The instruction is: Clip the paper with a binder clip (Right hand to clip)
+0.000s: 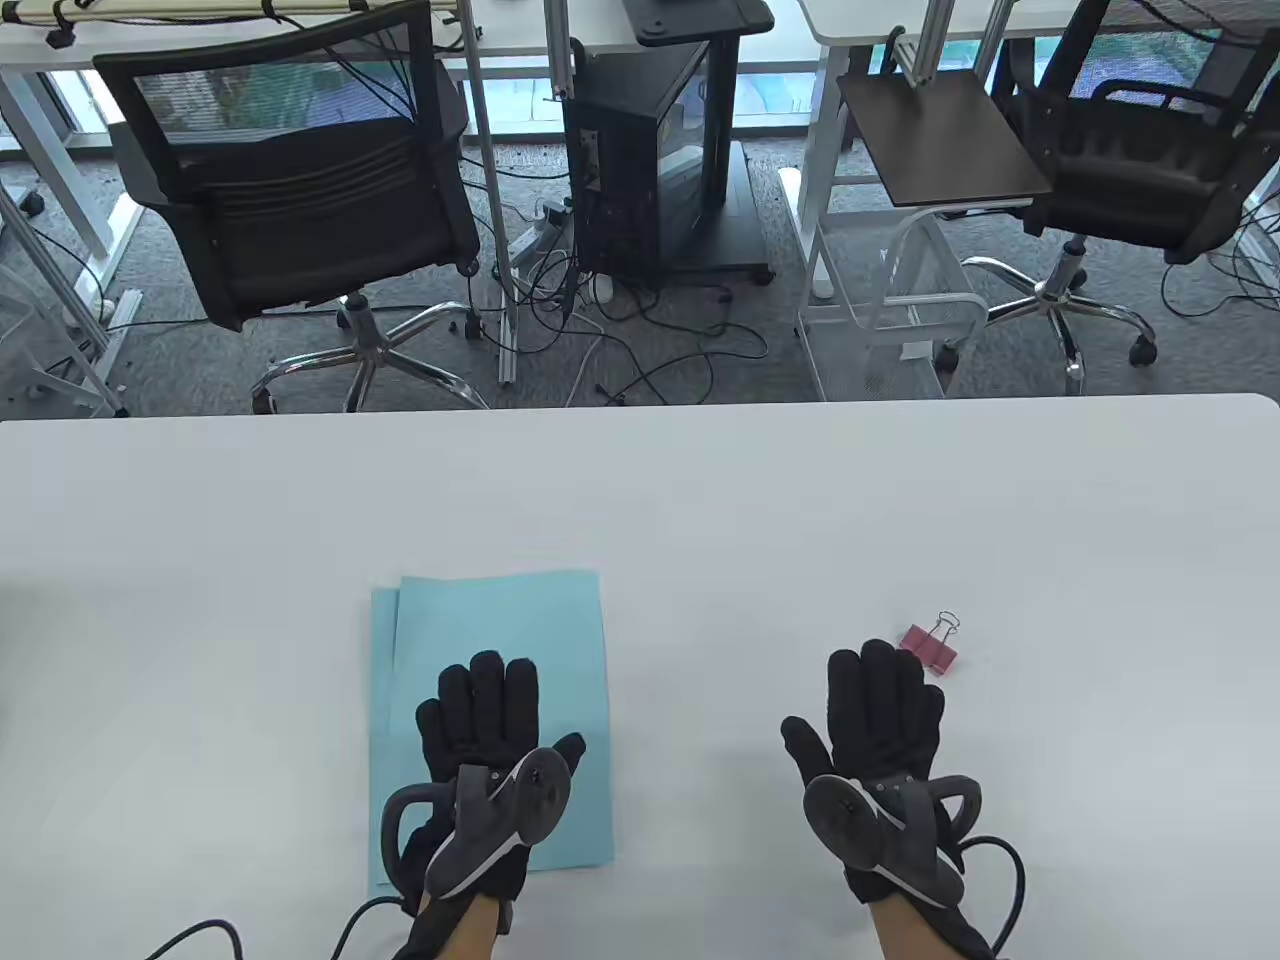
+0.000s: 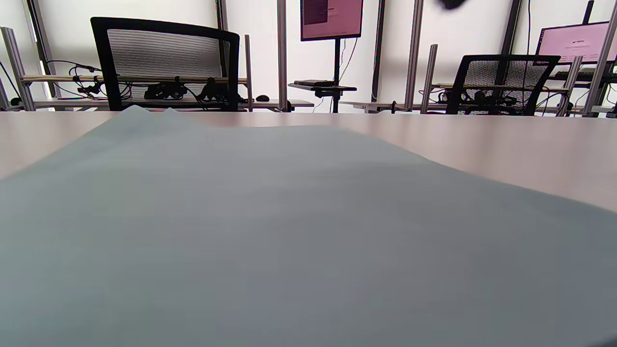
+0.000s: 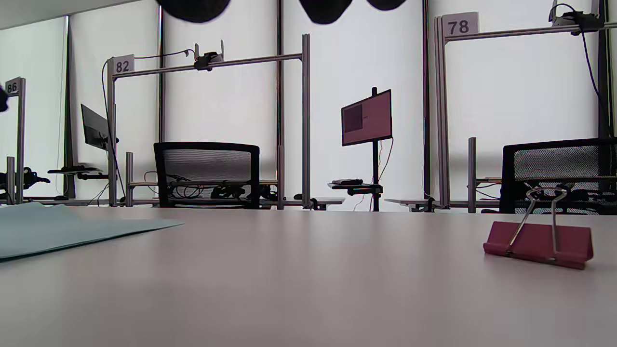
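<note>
A stack of light blue paper (image 1: 560, 640) lies on the white table (image 1: 700, 500), its sheets slightly offset. My left hand (image 1: 485, 715) rests flat on the paper with the fingers spread; the left wrist view shows the paper (image 2: 289, 231) filling the foreground. A pink binder clip (image 1: 930, 643) with wire handles lies on the table right of the paper. My right hand (image 1: 885, 700) lies flat and empty on the table, its fingertips just short of the clip. In the right wrist view the clip (image 3: 539, 243) sits at the right and the paper (image 3: 58, 231) at the left.
The table's far edge (image 1: 640, 405) runs across the middle of the table view. Beyond it stand office chairs (image 1: 290, 200), a computer tower (image 1: 650, 160) and a wire cart (image 1: 890, 300) on the floor.
</note>
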`<state>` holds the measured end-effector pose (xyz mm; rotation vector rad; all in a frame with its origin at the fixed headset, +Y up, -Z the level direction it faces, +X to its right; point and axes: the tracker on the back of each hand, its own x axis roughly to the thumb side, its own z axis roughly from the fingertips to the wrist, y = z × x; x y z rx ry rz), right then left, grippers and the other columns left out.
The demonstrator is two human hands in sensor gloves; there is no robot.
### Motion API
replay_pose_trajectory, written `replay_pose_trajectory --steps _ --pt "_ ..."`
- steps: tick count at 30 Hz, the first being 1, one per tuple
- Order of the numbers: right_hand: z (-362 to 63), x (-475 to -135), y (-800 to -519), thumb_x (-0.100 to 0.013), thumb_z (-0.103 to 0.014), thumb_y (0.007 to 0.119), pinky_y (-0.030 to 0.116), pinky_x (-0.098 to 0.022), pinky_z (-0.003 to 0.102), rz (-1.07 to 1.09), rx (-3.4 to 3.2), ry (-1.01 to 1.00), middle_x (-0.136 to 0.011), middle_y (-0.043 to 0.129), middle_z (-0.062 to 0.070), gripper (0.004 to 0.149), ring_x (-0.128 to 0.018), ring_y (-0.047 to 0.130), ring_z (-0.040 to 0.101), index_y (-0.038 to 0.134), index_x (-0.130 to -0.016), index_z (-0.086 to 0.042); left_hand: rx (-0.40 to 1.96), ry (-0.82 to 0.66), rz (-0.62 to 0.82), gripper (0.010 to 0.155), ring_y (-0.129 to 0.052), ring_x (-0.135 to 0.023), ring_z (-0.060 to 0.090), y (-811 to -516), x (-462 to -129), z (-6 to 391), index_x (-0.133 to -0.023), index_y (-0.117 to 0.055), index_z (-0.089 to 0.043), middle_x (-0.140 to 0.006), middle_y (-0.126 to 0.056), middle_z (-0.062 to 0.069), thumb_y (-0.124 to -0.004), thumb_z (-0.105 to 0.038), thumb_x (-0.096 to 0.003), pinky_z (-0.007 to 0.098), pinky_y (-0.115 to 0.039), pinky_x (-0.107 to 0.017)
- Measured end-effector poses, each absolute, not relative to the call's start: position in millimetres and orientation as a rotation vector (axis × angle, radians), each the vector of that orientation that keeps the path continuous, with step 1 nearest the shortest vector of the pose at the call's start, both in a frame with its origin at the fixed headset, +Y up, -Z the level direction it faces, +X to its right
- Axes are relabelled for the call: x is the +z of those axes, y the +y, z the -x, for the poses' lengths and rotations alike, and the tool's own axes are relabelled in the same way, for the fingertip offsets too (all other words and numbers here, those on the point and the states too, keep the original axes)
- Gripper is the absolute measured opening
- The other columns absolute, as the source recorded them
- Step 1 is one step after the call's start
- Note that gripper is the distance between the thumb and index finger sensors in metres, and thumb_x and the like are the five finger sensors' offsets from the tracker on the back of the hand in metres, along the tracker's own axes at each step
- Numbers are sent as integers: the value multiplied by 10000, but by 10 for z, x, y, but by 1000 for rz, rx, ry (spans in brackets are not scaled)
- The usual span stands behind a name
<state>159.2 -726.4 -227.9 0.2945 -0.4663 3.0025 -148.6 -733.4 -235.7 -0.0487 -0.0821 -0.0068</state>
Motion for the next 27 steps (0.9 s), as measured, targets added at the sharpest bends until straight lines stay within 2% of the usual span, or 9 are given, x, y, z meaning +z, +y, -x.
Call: replay_pose_trajectory --steps 17,27 --pt "-1601 -2290 -7281 -637 -415 500 254 -609 804 -297 2995 -431 -1100 173 470 791 -939 186 719 266 -1129 158 -16 -79 61 799 -195 -1133 506 -7327 -2381 1497 -1199 -168 -169 -1264 -140 199 -400 -647 -603 653 -252 -790" --pt "-1605 -2292 -7294 -636 -417 506 255 -602 813 -298 2982 -405 -1100 177 472 794 -938 189 721 267 -1129 157 70 95 61 866 -216 -1132 530 -7264 -2433 1898 -1211 -201 -160 -1270 -164 219 -452 -698 -581 686 -261 -778"
